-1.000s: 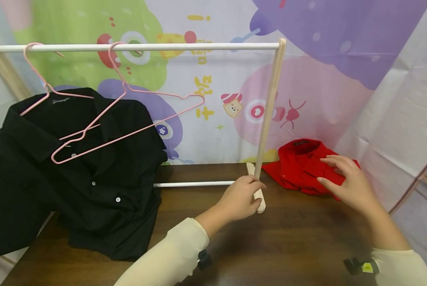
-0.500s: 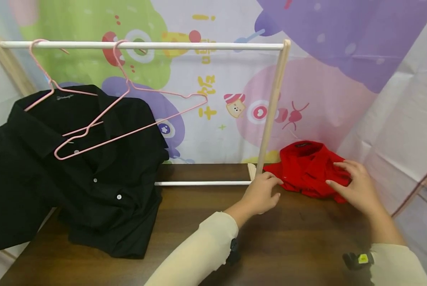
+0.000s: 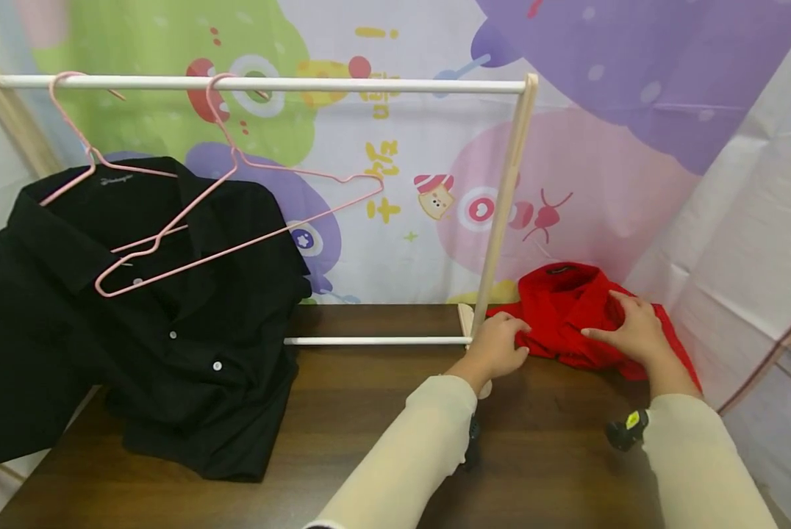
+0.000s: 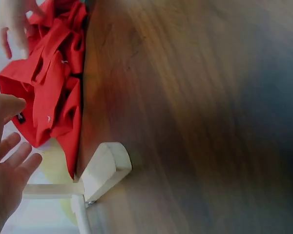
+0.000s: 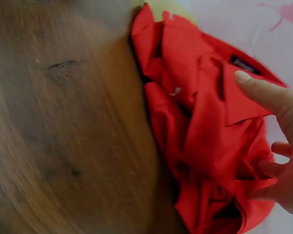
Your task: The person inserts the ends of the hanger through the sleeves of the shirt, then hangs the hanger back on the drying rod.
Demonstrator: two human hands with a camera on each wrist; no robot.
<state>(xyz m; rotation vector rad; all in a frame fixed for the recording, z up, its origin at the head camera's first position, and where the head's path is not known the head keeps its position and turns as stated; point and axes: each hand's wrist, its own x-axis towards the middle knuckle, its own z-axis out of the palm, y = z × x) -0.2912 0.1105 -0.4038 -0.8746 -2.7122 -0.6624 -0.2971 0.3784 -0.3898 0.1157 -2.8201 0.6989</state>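
Note:
A red collared shirt (image 3: 567, 319) lies crumpled at the back right of the brown table, its dark neck label showing in the right wrist view. Over its right part is my right hand (image 3: 636, 332), thumb and fingers spread apart. That hand (image 5: 288, 141) has its fingertips right at the red cloth in the right wrist view. My left hand (image 3: 498, 345) is beside the rack's wooden foot, at the shirt's left edge. In the left wrist view the left hand (image 4: 7, 180) has its fingers loosely bent with nothing between them.
A clothes rack with a white top rail (image 3: 369, 85) stands at the back left. On it hang a black shirt (image 3: 170, 316) on a pink hanger and a bare pink hanger (image 3: 230, 257). A printed curtain (image 3: 395, 44) backs the table (image 3: 356, 433).
My left hand has moved right, off the rack's foot and towards the red shirt. The right hand now lies further over the shirt, reaching in from its right side.

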